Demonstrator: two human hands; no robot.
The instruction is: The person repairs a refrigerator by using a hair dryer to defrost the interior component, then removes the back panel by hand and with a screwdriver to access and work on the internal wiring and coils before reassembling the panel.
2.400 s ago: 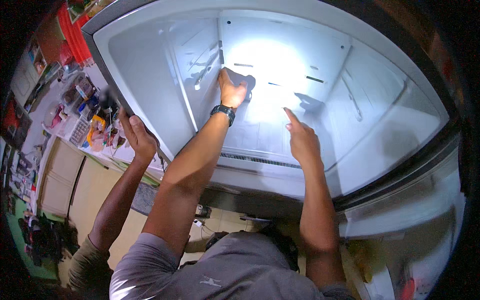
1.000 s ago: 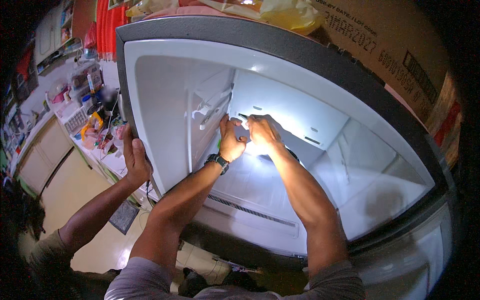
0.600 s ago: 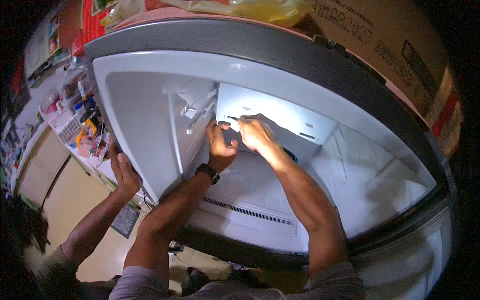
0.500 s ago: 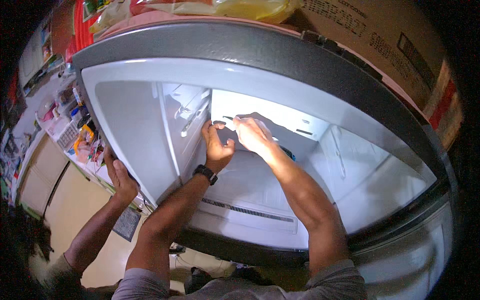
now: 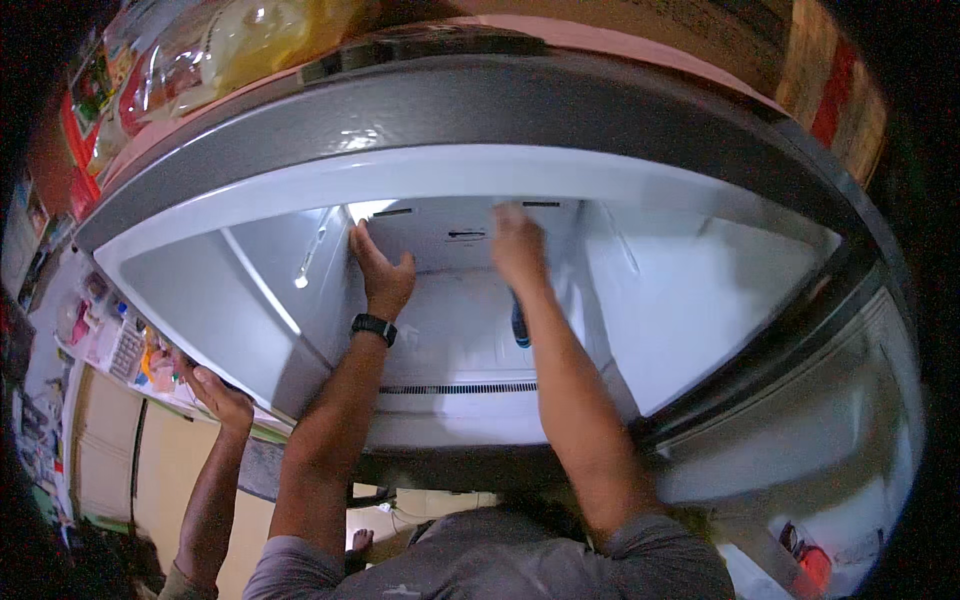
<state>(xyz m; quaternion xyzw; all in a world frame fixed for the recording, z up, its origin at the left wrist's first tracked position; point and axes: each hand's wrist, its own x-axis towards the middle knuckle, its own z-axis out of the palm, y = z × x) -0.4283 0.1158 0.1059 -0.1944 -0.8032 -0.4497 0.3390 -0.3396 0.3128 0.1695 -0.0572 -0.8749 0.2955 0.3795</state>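
Both my arms reach into a white refrigerator compartment (image 5: 440, 300). My left hand (image 5: 385, 280), with a dark watch (image 5: 374, 327) at the wrist, is at the back left, thumb and fingers apart. Its fingertips are by a bright patch of light at the top corner of the back panel (image 5: 425, 248). My right hand (image 5: 520, 245) is at the panel's right part, smeared by motion, with its fingers curled in. A tool with a blue and black handle (image 5: 521, 325) sticks out below that hand beside the wrist; its other end is hidden.
Another person's hand (image 5: 222, 398) rests at the compartment's left outer edge. Plastic bags (image 5: 250, 50) lie on top of the refrigerator. A cluttered counter (image 5: 110, 325) stands on the left. An open white door (image 5: 800, 430) is at the lower right.
The view has shifted, showing the back panel more squarely. My right hand has moved away from my left hand, toward the panel's right side. The bright light on the panel has shrunk to the left corner.
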